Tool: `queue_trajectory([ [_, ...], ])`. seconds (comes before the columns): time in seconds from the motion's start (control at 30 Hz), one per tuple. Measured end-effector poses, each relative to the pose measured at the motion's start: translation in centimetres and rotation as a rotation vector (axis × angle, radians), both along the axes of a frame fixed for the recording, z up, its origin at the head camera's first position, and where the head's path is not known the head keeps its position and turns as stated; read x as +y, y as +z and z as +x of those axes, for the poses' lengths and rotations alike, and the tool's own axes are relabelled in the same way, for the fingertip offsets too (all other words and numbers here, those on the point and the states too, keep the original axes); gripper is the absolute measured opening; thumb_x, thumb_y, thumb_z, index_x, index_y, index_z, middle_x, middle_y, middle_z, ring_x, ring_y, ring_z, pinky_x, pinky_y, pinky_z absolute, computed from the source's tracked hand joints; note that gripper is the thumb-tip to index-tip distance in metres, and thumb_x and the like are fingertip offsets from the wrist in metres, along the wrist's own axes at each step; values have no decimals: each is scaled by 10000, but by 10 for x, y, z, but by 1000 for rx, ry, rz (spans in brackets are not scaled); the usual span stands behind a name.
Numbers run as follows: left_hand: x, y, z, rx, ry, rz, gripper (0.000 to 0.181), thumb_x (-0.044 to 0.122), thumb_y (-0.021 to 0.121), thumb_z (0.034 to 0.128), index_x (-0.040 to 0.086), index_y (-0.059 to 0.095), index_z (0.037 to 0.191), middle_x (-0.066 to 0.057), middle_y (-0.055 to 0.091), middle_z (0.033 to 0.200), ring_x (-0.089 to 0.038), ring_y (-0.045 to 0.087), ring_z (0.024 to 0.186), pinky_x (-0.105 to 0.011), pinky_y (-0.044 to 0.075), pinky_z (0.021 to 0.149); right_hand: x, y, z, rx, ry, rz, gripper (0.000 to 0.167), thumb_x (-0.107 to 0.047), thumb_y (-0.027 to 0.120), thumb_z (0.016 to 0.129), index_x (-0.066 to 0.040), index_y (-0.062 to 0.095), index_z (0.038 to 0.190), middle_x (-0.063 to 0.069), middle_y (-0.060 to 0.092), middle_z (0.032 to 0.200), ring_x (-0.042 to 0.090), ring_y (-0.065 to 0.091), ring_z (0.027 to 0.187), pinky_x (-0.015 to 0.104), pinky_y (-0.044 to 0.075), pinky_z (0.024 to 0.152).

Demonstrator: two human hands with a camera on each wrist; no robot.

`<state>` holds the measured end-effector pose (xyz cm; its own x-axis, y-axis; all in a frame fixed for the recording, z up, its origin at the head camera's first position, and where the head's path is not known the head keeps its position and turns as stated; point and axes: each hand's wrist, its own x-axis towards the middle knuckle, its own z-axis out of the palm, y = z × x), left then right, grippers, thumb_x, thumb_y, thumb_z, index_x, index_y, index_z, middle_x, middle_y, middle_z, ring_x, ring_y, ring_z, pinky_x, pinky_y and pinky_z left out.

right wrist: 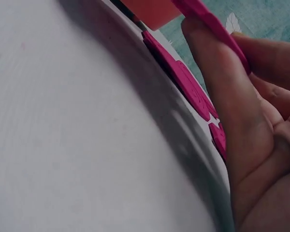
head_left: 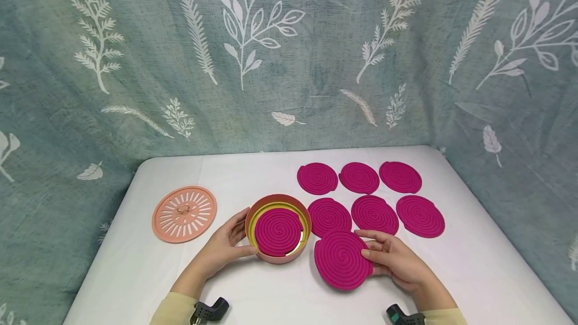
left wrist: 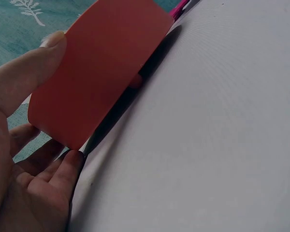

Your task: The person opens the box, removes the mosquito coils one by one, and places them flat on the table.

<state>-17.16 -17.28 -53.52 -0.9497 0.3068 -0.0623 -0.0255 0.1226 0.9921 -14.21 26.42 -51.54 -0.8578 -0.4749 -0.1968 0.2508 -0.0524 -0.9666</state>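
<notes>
My left hand (head_left: 224,244) holds the left side of a round salmon-pink mosquito coil box (head_left: 276,260), its thumb at the front wall. The same box (left wrist: 94,67) looks slightly tilted and partly off the table in the left wrist view. Inside it, a magenta mosquito coil (head_left: 278,232) lies within a yellow inner surface. To the right of the box, my right hand (head_left: 397,265) pinches another magenta coil (head_left: 340,261) by its right edge. Thumb and fingers grip that held coil (right wrist: 215,24) above the table in the right wrist view.
Several loose magenta coils (head_left: 375,214) lie flat in two rows at the back right. A slotted salmon-pink lid (head_left: 182,227) with a small central handle rests at the left. The white table (head_left: 253,174) meets a leaf-patterned green cloth (head_left: 316,104) behind.
</notes>
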Motion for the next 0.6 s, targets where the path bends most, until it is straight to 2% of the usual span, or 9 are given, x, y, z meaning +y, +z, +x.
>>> queue_trajectory([
  [0.6, -1, -2, -1, 22, -6, 8, 1010, 162, 925, 687, 261, 361, 1519, 9, 396, 1520, -152, 376, 1395, -187, 389, 1083, -1, -2, 1, -42, 81, 114, 585, -81, 631, 963, 61, 366, 1465, 289, 612, 1188, 335, 705, 891, 467, 618, 713],
])
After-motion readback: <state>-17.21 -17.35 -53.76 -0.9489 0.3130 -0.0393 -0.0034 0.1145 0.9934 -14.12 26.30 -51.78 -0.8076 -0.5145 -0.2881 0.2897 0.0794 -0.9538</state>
